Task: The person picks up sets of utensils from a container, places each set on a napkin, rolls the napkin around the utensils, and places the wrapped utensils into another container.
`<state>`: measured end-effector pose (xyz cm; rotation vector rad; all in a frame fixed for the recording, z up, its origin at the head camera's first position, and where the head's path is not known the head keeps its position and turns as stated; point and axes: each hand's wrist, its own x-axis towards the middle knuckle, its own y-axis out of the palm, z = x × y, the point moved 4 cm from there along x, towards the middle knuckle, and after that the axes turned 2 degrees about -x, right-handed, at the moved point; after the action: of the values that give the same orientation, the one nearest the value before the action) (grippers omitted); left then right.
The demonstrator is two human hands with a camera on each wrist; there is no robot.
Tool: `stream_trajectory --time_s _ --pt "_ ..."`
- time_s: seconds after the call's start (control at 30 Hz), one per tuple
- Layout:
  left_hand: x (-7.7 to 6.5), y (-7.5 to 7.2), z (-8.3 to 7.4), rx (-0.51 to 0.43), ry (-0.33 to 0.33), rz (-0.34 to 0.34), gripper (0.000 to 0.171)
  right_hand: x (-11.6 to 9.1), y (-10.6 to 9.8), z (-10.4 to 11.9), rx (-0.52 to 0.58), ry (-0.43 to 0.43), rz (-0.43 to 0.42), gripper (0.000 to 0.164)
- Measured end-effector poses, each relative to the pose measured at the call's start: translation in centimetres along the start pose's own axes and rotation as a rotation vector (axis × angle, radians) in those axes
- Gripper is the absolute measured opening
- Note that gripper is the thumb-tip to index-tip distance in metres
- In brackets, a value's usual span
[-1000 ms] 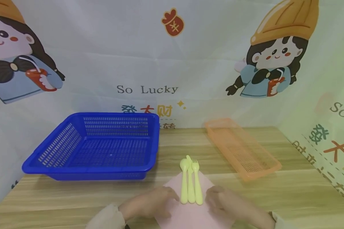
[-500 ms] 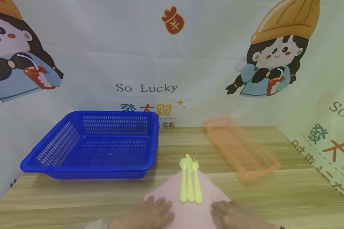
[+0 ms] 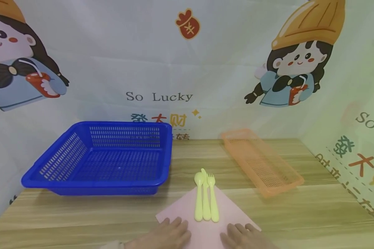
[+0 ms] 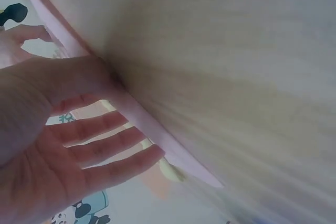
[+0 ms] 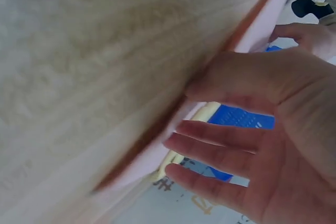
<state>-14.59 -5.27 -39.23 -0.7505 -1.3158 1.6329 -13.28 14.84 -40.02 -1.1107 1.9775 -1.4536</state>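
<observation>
In the head view a pink napkin-like sheet point(image 3: 202, 235) lies with one corner pointing away from me. On it, side by side, are a pale yellow spoon point(image 3: 198, 207), knife point(image 3: 206, 207) and fork point(image 3: 214, 207), heads past the far corner. My left hand point(image 3: 171, 234) rests on the sheet's left part, fingers spread. Across from it, my right hand point(image 3: 243, 237) touches the right part the same way. In the left wrist view the left fingertips point(image 4: 157, 153) meet the pink sheet; the right wrist view has the right fingertips point(image 5: 173, 140) right at it.
A blue perforated basket point(image 3: 95, 184) stands at the left on the wooden table point(image 3: 187, 159). An orange slotted tray point(image 3: 280, 189) lies slantwise at the right. A printed white cloth point(image 3: 112, 62) hangs behind and along the sides.
My hands have gone from the sheet's side edges, fingers bent, to resting on it with fingers spread, nearer to me. The sheet's side corners now show. The cutlery has stayed in place.
</observation>
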Motion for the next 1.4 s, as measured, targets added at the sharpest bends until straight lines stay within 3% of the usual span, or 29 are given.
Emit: stream_trajectory --time_s 0.1,0.27,0.5,0.6,0.7,0.83,0.9,1.0,1.1,1.23,1.4 --pt "0.2 -0.2 0.0 0.106 0.035 -0.080 0.034 0.1 -0.1 0.2 -0.019 -0.005 -0.080 0.053" --pt "0.3 -0.2 0.2 0.051 0.033 -0.087 0.034 0.4 -0.3 0.1 -0.013 0.006 -0.173 0.052" --pt "0.5 -0.4 0.8 0.004 0.004 -0.105 0.034 0.7 -0.5 -1.6 0.203 0.003 -0.075 0.043" --pt "0.5 -0.4 1.2 -0.036 -0.030 -0.126 0.024 0.6 -0.5 -2.2 0.269 -0.013 -0.102 0.025" --pt "0.4 -0.5 1.9 -0.098 -0.098 -0.131 0.007 0.4 -0.7 -2.6 0.291 -0.014 -0.175 0.015" --pt "0.4 -0.7 2.9 -0.285 -0.195 -0.167 0.018 0.2 -0.7 -3.2 0.388 0.033 -0.185 0.014" --pt "0.5 -0.7 3.4 -0.383 -0.219 -0.187 0.019 0.2 -0.6 -3.8 0.472 0.063 -0.161 0.012" --pt "0.7 -0.7 4.1 -0.476 -0.239 -0.212 0.017 0.4 -0.6 -4.6 0.555 0.084 -0.190 0.010" --pt "0.9 -0.5 4.9 -0.586 -0.277 -0.208 0.019 0.5 -0.5 -5.2 0.620 0.117 -0.191 0.017" --pt "1.1 -0.2 6.0 -0.745 -0.356 -0.216 0.027 0.8 0.1 -6.0 0.791 0.256 -0.082 0.026" --pt "1.4 0.2 6.7 -0.764 -0.417 -0.205 0.032 1.2 1.0 -7.1 0.962 0.385 -0.007 0.025"
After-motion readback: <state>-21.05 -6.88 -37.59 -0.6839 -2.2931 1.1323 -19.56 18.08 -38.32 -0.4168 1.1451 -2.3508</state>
